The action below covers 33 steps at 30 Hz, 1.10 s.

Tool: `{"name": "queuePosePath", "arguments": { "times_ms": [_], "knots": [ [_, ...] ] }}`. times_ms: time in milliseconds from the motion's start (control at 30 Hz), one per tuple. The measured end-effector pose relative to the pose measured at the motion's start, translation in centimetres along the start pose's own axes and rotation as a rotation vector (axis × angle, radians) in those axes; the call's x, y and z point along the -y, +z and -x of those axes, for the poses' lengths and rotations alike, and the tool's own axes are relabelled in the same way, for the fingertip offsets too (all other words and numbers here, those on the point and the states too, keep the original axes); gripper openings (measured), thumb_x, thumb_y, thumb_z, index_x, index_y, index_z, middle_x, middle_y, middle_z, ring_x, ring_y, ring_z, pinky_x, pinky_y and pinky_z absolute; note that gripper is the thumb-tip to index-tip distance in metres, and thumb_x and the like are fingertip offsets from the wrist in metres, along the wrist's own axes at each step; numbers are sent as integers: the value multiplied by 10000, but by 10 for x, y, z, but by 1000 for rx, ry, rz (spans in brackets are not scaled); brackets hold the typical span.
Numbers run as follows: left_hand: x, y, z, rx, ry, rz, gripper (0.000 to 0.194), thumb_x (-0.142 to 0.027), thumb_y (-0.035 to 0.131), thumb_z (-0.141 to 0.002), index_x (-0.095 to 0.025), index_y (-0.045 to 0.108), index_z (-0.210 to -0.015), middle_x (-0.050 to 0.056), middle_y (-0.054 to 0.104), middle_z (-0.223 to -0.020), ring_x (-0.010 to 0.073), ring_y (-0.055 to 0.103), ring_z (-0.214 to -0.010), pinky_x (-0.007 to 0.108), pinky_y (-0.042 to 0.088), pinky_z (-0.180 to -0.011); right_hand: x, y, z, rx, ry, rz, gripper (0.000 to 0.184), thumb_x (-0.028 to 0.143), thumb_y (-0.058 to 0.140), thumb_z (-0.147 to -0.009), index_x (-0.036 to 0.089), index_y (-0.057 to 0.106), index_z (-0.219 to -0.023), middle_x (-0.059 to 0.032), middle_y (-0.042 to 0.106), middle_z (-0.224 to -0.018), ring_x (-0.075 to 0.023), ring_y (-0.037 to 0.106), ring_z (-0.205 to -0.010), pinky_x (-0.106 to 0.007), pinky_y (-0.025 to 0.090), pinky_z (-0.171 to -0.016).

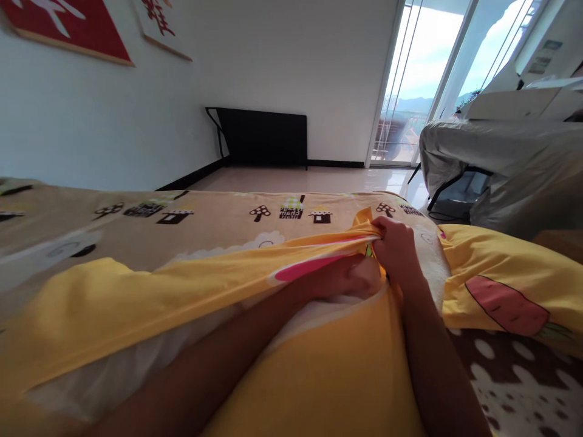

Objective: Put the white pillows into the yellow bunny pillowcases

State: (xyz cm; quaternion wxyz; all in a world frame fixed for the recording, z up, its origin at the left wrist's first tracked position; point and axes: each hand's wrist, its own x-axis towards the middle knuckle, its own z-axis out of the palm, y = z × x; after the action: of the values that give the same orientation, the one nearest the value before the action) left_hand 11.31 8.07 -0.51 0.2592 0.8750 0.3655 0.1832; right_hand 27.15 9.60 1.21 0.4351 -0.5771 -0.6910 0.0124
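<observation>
A yellow fabric cover [314,376] with pink and white print spreads in front of me, its long side opening showing white material [132,346] inside. My left hand [364,278] reaches through this opening to the right-hand corner. Its fingers are curled and slightly blurred, and what they hold is hidden. Just beside it, my right hand [397,246] grips the gathered corner of the cover from outside, with a bit of cloth standing up above the fingers. Both hands are close together over the bed.
Beneath lies a beige patterned blanket [218,209]. A yellow pillow [505,291] with a carrot print is at the right, above a brown-and-white spotted cloth [514,376]. Beyond the bed, a black panel [268,136] leans at the wall; plastic-draped furniture [501,145] stands near the glass door [419,79].
</observation>
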Motion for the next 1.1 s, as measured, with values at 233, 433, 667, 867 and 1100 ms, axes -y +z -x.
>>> {"name": "queuePosePath", "arguments": {
  "times_ms": [233, 433, 667, 867, 1100],
  "knots": [
    [-12, 26, 0, -80, 81, -303, 207, -325, 444, -864, -229, 626, -880, 31, 667, -893, 208, 628, -841, 336, 480, -769, -3, -2, -2, 109, 11, -445, 277, 166, 432, -544, 158, 623, -745, -16, 646, -722, -151, 570, -671, -234, 436, -609],
    [3, 31, 3, -267, 222, -86, 350, -216, 436, -858, -225, 585, -1174, 88, 526, -1322, 212, 539, -1143, 350, 428, -984, -1, -8, -1, 149, 35, -276, 236, 167, 455, -541, 149, 649, -673, 2, 616, -613, -147, 539, -622, -227, 395, -570],
    [7, 34, -5, -316, 4, -57, 415, -308, 314, -921, -208, 477, -1289, 77, 471, -1392, 222, 387, -1315, 422, 261, -1126, 4, -13, 0, 228, -3, -174, 343, 108, 453, -529, 142, 700, -765, -22, 688, -728, -170, 593, -710, -239, 404, -644],
    [13, 36, -16, -296, -166, -28, 429, -336, 242, -940, -180, 479, -1263, 98, 525, -1333, 218, 401, -1301, 441, 244, -1132, 2, -8, 0, 214, -92, -71, 381, 72, 442, -533, 158, 699, -801, -55, 682, -810, -182, 592, -770, -245, 401, -679],
    [22, 42, -26, -299, -62, -32, 376, -234, 278, -913, -155, 477, -1222, 116, 576, -1239, 201, 497, -1189, 403, 294, -1114, 14, 8, 4, 133, -161, -160, 403, 79, 397, -513, 176, 651, -810, -15, 643, -745, -151, 553, -703, -227, 380, -653]
  ]
}}
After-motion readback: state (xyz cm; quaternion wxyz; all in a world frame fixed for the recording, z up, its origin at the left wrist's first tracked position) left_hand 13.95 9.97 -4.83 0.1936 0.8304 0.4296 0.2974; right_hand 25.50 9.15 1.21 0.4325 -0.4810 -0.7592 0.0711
